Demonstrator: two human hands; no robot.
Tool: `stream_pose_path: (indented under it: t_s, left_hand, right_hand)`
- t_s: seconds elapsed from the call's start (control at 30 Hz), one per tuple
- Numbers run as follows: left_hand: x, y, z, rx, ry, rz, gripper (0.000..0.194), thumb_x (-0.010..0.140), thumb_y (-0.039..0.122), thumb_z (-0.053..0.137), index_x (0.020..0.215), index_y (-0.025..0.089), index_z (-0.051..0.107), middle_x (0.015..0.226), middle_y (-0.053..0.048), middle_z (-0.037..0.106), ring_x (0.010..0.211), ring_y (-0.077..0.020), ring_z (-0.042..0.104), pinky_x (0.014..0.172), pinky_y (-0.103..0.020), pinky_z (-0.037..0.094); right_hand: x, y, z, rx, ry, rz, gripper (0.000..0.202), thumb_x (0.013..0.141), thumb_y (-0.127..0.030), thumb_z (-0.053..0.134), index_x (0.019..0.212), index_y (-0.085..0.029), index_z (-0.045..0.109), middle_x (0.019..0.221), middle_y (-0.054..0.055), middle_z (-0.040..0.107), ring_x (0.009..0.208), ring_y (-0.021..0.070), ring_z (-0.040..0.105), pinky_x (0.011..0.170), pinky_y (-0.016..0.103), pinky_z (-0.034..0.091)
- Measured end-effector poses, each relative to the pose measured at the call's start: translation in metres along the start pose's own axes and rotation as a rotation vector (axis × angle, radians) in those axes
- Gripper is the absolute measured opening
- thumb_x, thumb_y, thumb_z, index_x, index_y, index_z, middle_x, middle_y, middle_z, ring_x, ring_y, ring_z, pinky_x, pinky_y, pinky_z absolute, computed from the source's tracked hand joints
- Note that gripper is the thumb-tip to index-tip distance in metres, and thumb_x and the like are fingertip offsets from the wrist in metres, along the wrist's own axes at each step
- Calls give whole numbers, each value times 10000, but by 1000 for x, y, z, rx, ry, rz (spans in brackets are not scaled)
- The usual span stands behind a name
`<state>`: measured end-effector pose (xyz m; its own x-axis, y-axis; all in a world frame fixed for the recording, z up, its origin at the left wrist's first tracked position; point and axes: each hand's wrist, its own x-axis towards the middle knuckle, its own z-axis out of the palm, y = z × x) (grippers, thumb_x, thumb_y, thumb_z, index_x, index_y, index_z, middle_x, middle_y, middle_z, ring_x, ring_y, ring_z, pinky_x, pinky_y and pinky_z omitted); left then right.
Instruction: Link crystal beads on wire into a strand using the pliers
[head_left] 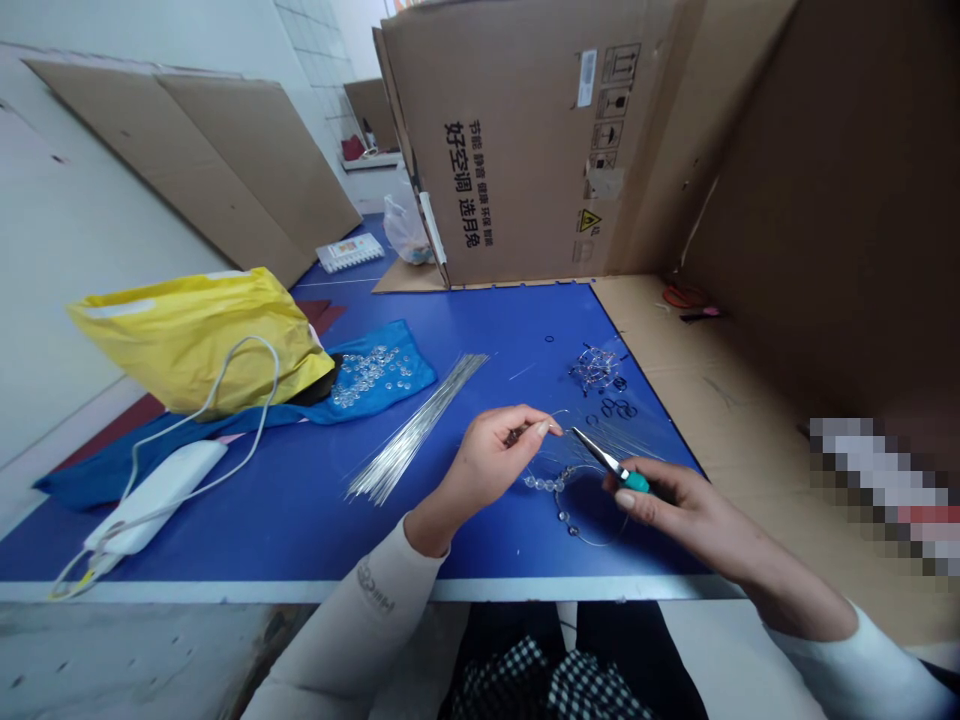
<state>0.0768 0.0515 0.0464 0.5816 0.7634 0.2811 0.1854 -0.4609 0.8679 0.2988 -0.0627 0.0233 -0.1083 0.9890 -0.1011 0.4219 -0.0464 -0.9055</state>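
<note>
My left hand (pixel 501 452) is closed in a pinch, and a thin wire (pixel 556 413) curves out from its fingertips. In my right hand (pixel 675 500) is a pair of long-nosed pliers (pixel 602 456) with a green handle, its tip pointing at the left fingertips but apart from them. Whether the jaws grip anything is too small to tell. Below both hands, a wire loop strung with clear beads (pixel 551 484) hangs or lies over the blue table (pixel 480 545); I cannot tell which. A bundle of straight silvery wires (pixel 420 430) lies left of my left hand.
Clear beads (pixel 369 372) lie on a blue cloth (pixel 416 370) beside a yellow bag (pixel 202 335). A white power strip (pixel 157 497) with its cord is at the left. Beaded wire pieces (pixel 596 370) and black rings (pixel 619 408) sit beyond the pliers. Cardboard (pixel 525 150) walls the back.
</note>
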Motion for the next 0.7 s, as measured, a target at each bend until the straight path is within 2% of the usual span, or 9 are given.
stream_pose_path:
  t_s: [0.17, 0.3, 0.43, 0.7]
  left_hand:
    - [0, -1, 1, -49, -1, -96, 205, 877, 275, 561, 889, 151, 723, 722, -36, 654, 568, -103, 462, 509, -237, 339]
    - [1, -4, 1, -43, -5, -103, 220, 893, 293, 551, 896, 167, 731, 782, -43, 683, 635, -120, 514, 543, -241, 365]
    - [2, -7, 2, -26, -13, -97, 234, 911, 302, 529, 912, 180, 729, 818, -47, 695, 679, -133, 544, 566, -249, 385]
    - [3, -10, 4, -40, -28, -123, 201, 890, 317, 568, 911, 163, 696, 797, -38, 664, 673, -128, 534, 602, -255, 414]
  right_hand:
    - [0, 1, 3, -233, 115, -85, 306, 899, -495, 558, 1022, -232, 655, 955, 40, 709, 844, 206, 648, 737, 319, 498]
    - [1, 5, 7, -380, 184, -139, 291, 917, -475, 540, 1060, -237, 627, 971, 46, 709, 849, 205, 663, 757, 333, 508]
    - [2, 8, 11, -522, 244, -199, 263, 941, -447, 505, 1044, -227, 606, 976, 70, 697, 850, 217, 666, 746, 346, 513]
    - [0, 9, 19, -804, 371, -296, 262, 958, -411, 469, 957, -180, 592, 854, 103, 651, 748, 238, 635, 671, 363, 492]
